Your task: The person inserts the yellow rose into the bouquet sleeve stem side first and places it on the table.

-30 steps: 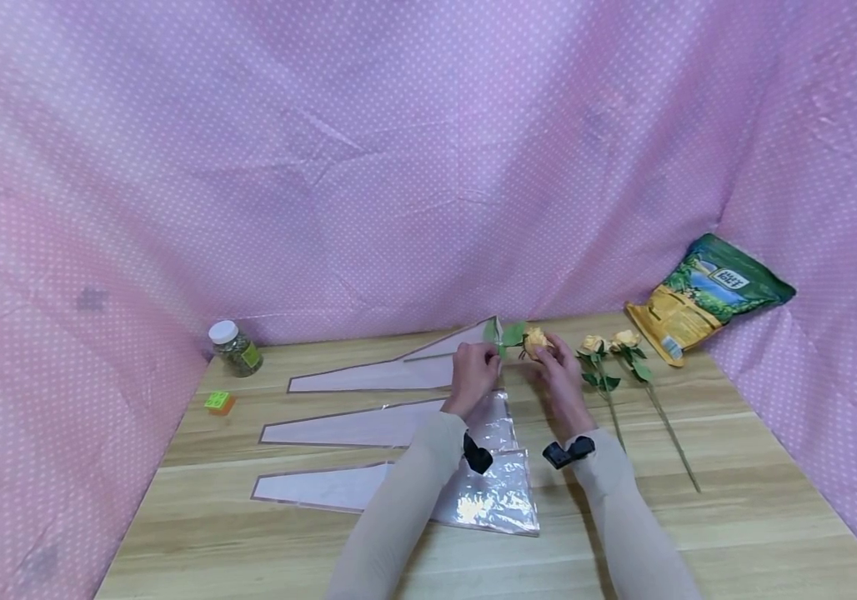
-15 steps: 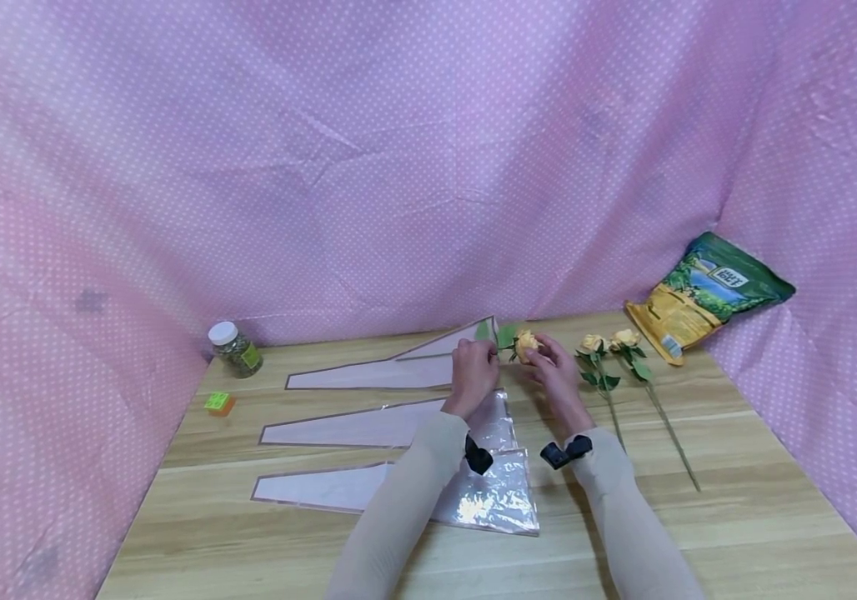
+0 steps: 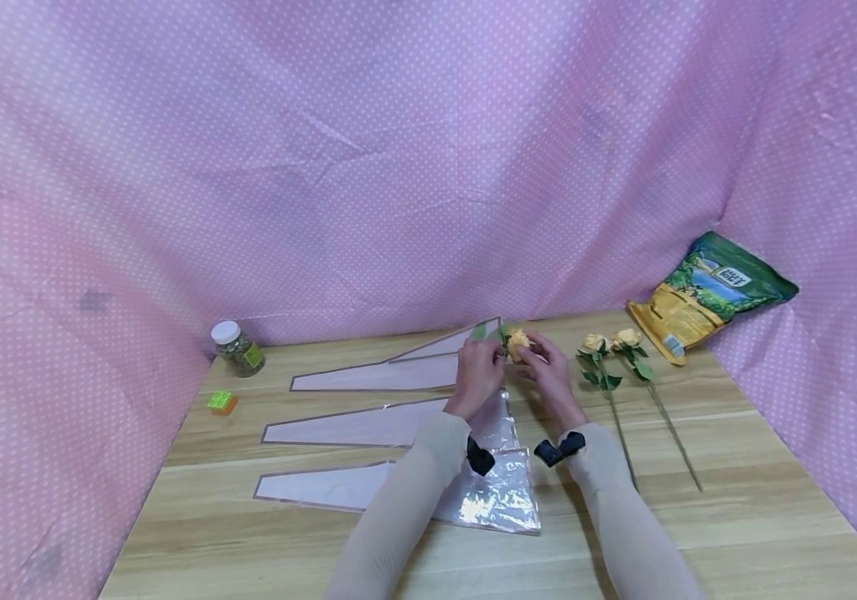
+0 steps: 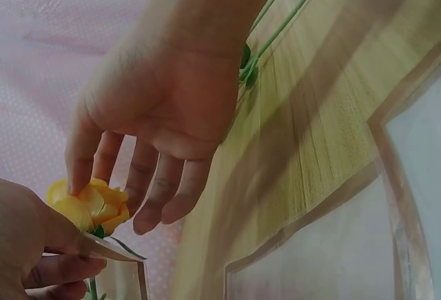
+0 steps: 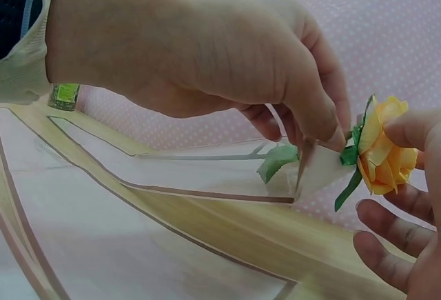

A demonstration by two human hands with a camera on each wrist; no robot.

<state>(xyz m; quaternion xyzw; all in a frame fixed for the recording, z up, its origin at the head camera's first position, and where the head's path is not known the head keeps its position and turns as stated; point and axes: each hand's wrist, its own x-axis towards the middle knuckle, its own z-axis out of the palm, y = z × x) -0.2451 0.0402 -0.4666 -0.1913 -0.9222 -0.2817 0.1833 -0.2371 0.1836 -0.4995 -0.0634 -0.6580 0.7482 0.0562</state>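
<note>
A yellow rose (image 3: 518, 344) lies with its stem and leaves inside the farthest clear flower sleeve (image 3: 368, 377), its bloom at the sleeve's wide mouth. My left hand (image 3: 478, 375) pinches the edge of that mouth between thumb and fingers, as the right wrist view shows. With thumb and fingertips my right hand (image 3: 552, 379) holds the rose's bloom (image 5: 386, 152) from the right; its other fingers are spread apart. Through the film, the stem and a green leaf (image 5: 278, 163) are visible.
Two more flower sleeves, a middle one (image 3: 353, 423) and a near one (image 3: 323, 486), lie in front. Two yellow roses (image 3: 594, 343) (image 3: 627, 338) lie at right. A green-and-yellow bag (image 3: 714, 292) leans at back right. At left are a lidded jar (image 3: 239, 350) and a toy block (image 3: 222, 402).
The rose has slid leftward, deeper into the sleeve, with my right hand moving along with it. My left hand has stayed at the sleeve's mouth.
</note>
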